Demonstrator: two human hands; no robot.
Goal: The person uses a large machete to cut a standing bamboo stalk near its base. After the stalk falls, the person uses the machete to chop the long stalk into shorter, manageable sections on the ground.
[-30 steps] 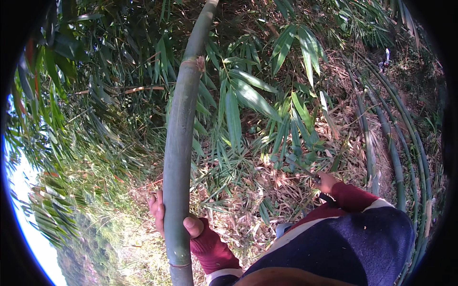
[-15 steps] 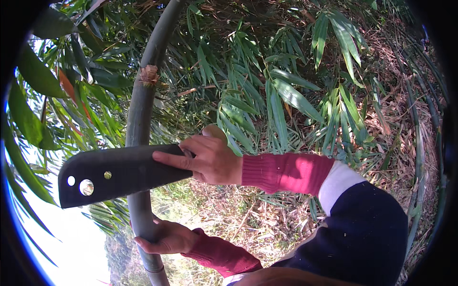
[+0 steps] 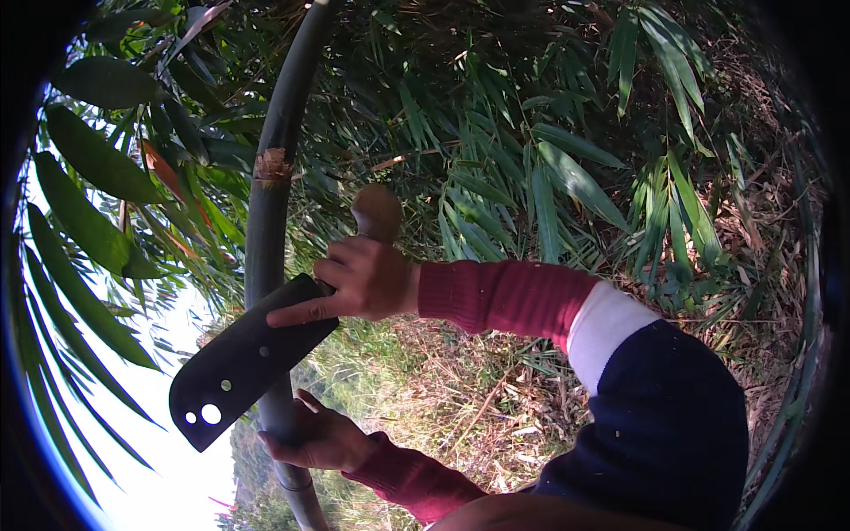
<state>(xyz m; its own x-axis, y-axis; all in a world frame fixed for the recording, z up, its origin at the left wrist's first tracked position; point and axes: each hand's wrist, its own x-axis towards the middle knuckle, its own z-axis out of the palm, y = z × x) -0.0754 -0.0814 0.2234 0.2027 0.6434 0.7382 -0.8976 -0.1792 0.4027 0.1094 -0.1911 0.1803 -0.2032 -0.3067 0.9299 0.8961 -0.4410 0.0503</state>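
Observation:
My right hand [image 3: 359, 279] grips a cleaver by its wooden handle [image 3: 376, 213], whose rounded end sticks out above my fist. My index finger lies stretched along the blade. The dark, broad cleaver blade [image 3: 252, 354] has several round holes and slants down to the left, across the front of a thick green bamboo stem [image 3: 268, 230]. Whether blade and stem touch, I cannot tell. Below the blade, my left hand [image 3: 314, 435] is wrapped round the stem. Higher up, a ring of brown, ragged sheath [image 3: 273, 165] circles a node.
Broad green leaves [image 3: 93, 212] crowd the left side against bright sky. Narrow bamboo leaves [image 3: 567, 181] hang at the upper right. Dry leaf litter [image 3: 496, 389] and brush lie behind my arms. Several thin stems [image 3: 801, 380] curve along the right rim.
The cleaver has swung from nearly level to slanting, its tip now lower and further right. My right hand has shifted slightly left and up. My left hand still holds the stem.

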